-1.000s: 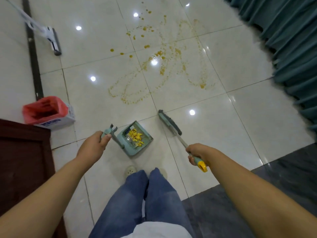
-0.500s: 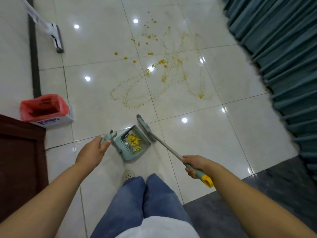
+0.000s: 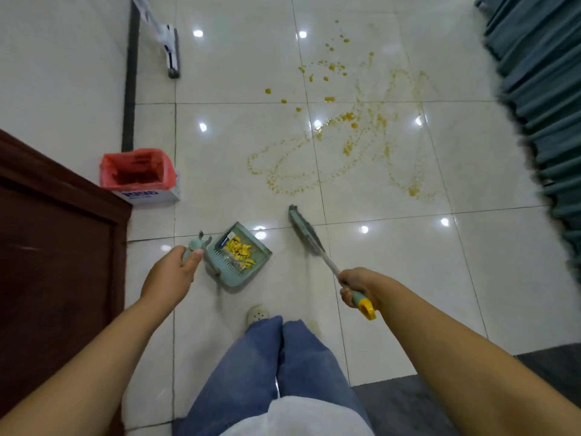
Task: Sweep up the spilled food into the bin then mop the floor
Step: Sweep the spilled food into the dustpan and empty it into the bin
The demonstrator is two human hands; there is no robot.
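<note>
My left hand (image 3: pixel 171 275) grips the handle of a teal dustpan (image 3: pixel 239 254) that holds yellow food pieces (image 3: pixel 239 249). My right hand (image 3: pixel 356 283) holds a broom (image 3: pixel 306 234) by its yellow-tipped handle, with the brush head off to the right of the pan. Orange food bits and smears (image 3: pixel 342 133) spread over the white tiles ahead. A bin with a pink liner (image 3: pixel 138 173) stands on the left by the wall. A white flat mop (image 3: pixel 166 42) leans at the far left.
A dark brown cabinet (image 3: pixel 56 247) fills the left side beside the bin. Teal curtains (image 3: pixel 544 105) hang along the right. A dark mat (image 3: pixel 440 404) lies at the lower right. My jeans and one shoe (image 3: pixel 257 314) show below the dustpan.
The view has swung left, bringing the bin and cabinet closer. The broom head has moved away from the dustpan's edge to the right. Both hands keep their grips.
</note>
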